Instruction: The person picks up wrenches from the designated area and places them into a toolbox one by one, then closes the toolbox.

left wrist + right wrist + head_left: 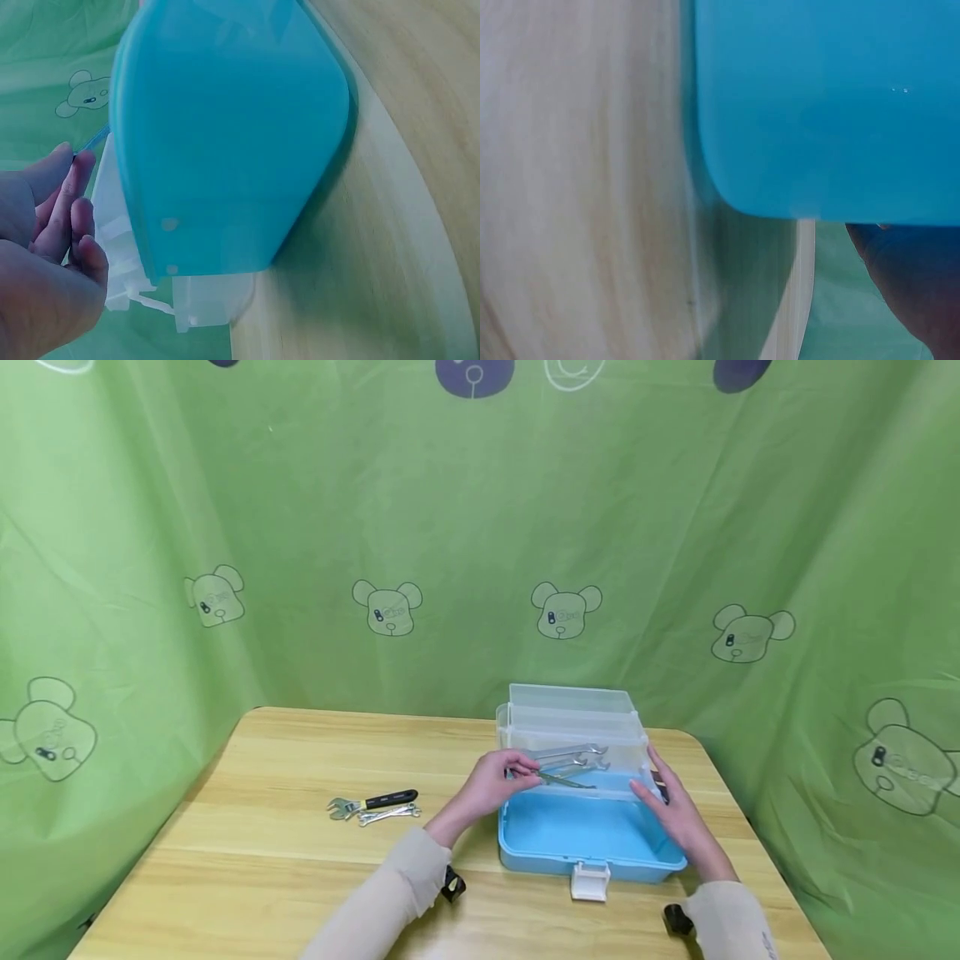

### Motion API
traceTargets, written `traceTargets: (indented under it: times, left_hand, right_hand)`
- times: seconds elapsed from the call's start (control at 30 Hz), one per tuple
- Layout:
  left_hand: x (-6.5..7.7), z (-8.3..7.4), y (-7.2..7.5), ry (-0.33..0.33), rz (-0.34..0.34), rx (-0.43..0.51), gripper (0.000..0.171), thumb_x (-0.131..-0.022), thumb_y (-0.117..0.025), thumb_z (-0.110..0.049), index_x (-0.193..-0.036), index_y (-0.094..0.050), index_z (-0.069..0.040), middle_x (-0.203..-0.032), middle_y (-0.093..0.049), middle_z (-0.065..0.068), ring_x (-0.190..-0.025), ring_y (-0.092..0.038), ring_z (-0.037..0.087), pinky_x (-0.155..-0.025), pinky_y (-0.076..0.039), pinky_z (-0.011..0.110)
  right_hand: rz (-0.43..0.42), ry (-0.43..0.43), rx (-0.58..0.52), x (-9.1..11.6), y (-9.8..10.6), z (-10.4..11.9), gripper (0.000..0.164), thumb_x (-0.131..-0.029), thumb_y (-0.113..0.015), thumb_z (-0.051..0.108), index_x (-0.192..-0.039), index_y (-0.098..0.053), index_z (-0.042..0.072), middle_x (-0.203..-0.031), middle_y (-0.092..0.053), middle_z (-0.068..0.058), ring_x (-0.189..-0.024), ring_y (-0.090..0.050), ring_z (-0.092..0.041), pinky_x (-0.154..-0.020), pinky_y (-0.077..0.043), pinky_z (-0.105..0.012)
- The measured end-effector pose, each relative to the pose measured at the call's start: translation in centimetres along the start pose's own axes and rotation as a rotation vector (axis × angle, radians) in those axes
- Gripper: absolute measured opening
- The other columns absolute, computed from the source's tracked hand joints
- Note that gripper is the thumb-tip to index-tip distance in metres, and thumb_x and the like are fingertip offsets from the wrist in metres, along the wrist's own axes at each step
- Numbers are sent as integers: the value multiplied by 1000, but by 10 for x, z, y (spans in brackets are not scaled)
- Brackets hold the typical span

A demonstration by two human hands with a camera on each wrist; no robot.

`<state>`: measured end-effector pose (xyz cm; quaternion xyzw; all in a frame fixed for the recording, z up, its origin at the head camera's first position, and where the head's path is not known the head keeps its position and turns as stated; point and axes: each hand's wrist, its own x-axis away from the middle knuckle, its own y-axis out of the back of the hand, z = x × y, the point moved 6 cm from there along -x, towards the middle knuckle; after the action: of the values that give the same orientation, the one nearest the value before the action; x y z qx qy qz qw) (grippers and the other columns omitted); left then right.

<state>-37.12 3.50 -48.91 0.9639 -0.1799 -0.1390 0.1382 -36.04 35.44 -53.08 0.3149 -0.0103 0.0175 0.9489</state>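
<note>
Over the left side of the blue toolbox point(540, 860), the left hand point(495, 783) is pinching a slim metal wrench point(567, 781) between thumb and fingers. From the fingertips the wrench is pointing toward the toolbox's right side, its long axis running across the toolbox and dipping slightly at the far tip. It is hanging at the lower front of the toolbox's translucent tray point(628, 758); whether it is touching the tray, I cannot tell. The right hand point(678, 814) is resting against the tray at the toolbox's right end, its thumb lying in front; I cannot tell whether it is gripping. Several wrenches point(566, 751) are lying in the tray, stretching roughly along the toolbox's width, while the blue bottom compartment is standing open below. Left of the toolbox, nearer the left hand, an adjustable wrench point(371, 803) is lying on the surface point(285, 877), its black handle pointing toward the toolbox, with small wrenches point(390, 814) lying just beside it
</note>
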Motion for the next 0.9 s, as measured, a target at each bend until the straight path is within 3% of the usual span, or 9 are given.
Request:
traceTargets:
  times: [0.2, 0.53, 0.9]
  left_hand:
    - [-3, -5, -3, -39, -25, -165, 17, -92, -79, -20, -108, -78, -13, -101, -75, -4, -100, -64, 9, -96, -51, 31]
    - [-12, -8, -17, -86, -78, -408, 16, -90, -81, -32, -104, -81, -24, -91, -76, -15, -98, -53, 5, -97, -36, 31]
    - [-10, -13, -24, -77, -41, -541, 18, -95, -76, -35, -110, -81, -27, -92, -75, -19, -101, -52, 6, -96, -35, 34]
  right_hand:
    - [3, 5, 3, -1, -2, 1, 86, -104, -52, 56, -164, 8, 40, -170, -7, -30, -150, -18, -60, -113, -24, -82]
    - [-1, 4, -1, -1, -1, 1, 85, -105, -52, 56, -164, 8, 41, -169, -10, -31, -151, -17, -58, -114, -22, -82]
    - [3, 5, 5, -1, -2, -1, 84, -106, -51, 54, -163, 8, 41, -169, -8, -31, -150, -17, -58, -114, -22, -82]
